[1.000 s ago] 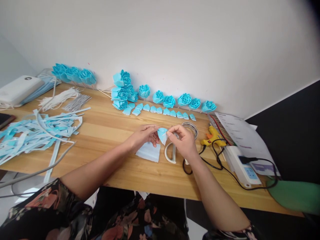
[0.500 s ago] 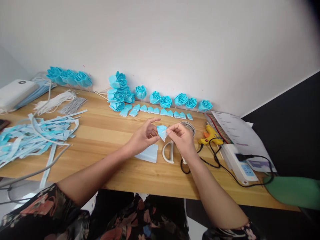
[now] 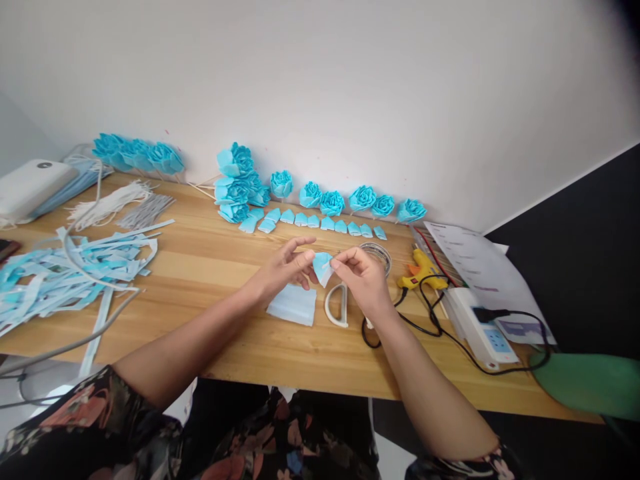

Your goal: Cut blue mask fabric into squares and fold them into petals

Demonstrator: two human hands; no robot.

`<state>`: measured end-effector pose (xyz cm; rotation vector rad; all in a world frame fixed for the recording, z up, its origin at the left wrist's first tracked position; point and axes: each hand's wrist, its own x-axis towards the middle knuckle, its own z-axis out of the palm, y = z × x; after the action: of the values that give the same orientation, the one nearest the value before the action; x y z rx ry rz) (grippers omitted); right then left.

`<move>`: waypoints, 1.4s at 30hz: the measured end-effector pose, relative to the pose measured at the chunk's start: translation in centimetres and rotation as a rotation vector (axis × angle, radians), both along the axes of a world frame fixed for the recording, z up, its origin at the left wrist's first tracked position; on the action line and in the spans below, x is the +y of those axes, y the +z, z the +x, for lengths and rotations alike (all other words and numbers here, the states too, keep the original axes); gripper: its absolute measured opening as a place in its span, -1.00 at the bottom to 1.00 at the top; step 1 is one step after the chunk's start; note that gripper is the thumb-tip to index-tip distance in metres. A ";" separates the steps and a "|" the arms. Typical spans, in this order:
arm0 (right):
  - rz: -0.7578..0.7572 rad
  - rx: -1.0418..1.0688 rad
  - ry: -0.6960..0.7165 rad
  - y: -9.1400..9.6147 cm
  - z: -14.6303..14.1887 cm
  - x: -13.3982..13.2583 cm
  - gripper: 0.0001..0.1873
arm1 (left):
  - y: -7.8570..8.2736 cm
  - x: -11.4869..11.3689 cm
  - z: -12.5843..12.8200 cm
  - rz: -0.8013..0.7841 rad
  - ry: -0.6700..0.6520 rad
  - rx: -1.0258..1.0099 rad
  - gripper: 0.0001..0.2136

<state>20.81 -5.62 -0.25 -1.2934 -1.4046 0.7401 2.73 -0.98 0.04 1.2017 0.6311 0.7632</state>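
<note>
- We look down on a wide tabletop [image 3: 200,340] of smooth, pale-grained wood set against a plain white wall [image 3: 320,87].
- At left, we see a tangled heap of flat, soft blue and white strips [image 3: 75,273].
- On the right lies a curling printed paper [image 3: 467,257], beside a boxy white plastic power strip [image 3: 483,327].
- Over the middle of the table we find two bare hands: the right hand [image 3: 363,277] pinches a small folded blue piece between thumb and forefinger; the left hand [image 3: 287,267] is half curled, forefinger extended, its thumb at the piece's left edge, though we cannot tell whether it grips.
- Ruffled, rose-shaped blue flowers [image 3: 332,203] line the wall.
- We note a yellow glue gun [image 3: 423,270] trailing black cord.
- A flat, pale-blue square [image 3: 293,305] lies below the left hand, near a rounded white plastic handle [image 3: 336,305].
- The folded blue piece [image 3: 323,267], fabric-like and tapering to a whitish lower tip, is between the hands, above the wood.
- Smallest, we count pointed blue petals [image 3: 327,224] in a row before the flowers.
</note>
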 end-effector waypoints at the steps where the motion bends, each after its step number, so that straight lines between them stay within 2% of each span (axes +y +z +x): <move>1: 0.004 -0.010 0.008 0.0 0.0 0.0 -0.86 | 0.1 0.1 -0.1 -0.020 0.012 -0.001 -0.47; 5: 0.045 -0.132 0.073 0.1 0.0 -0.2 -0.89 | 0.4 0.0 -0.3 0.077 0.019 0.121 -0.64; 10: 0.085 -0.342 0.096 0.8 -0.6 -0.8 -0.97 | 0.3 -0.1 -0.4 0.161 0.004 0.218 -0.71; 15: 0.116 -0.420 0.088 1.0 -0.8 -0.9 -0.97 | 0.2 0.1 -0.4 0.193 -0.028 0.239 -0.78; 19: 0.165 -0.346 0.102 1.0 -0.6 -0.8 -0.97 | 0.3 0.3 -0.4 0.140 -0.009 0.215 -0.78; 24: 0.189 0.005 0.146 1.3 -0.3 -1.1 -0.94 | 0.4 0.6 -0.4 0.019 0.135 0.119 -0.70; 26: 0.215 0.085 0.172 1.2 -0.3 -1.2 -0.93 | 0.5 0.7 -0.5 -0.018 0.177 0.091 -0.67; 28: 0.222 0.088 0.170 1.1 -0.3 -1.2 -0.93 | 0.5 0.7 -0.4 -0.032 0.200 0.081 -0.66; 31: 0.203 -0.018 0.097 0.8 -0.3 -1.0 -0.92 | 0.5 0.6 -0.4 -0.039 0.217 0.065 -0.66; 33: 0.227 -0.130 0.029 0.6 -0.3 -0.9 -0.84 | 0.5 0.5 -0.3 -0.040 0.223 0.054 -0.67; 35: 0.293 -0.277 -0.008 0.6 -0.4 -0.8 -0.63 | 0.4 0.5 -0.3 -0.038 0.218 0.044 -0.69; 38: 0.437 -0.527 0.037 0.6 -0.4 -0.7 -0.30 | 0.2 0.4 -0.3 -0.029 0.196 0.016 -0.72; 42: 0.578 -0.699 0.117 0.5 -0.6 -0.6 -0.14 | -0.1 0.2 -0.2 -0.026 0.174 -0.020 -0.73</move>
<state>20.21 -6.26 0.27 -1.0366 -2.0669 -0.0985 2.58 -0.75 -0.11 1.1244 0.7334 0.9091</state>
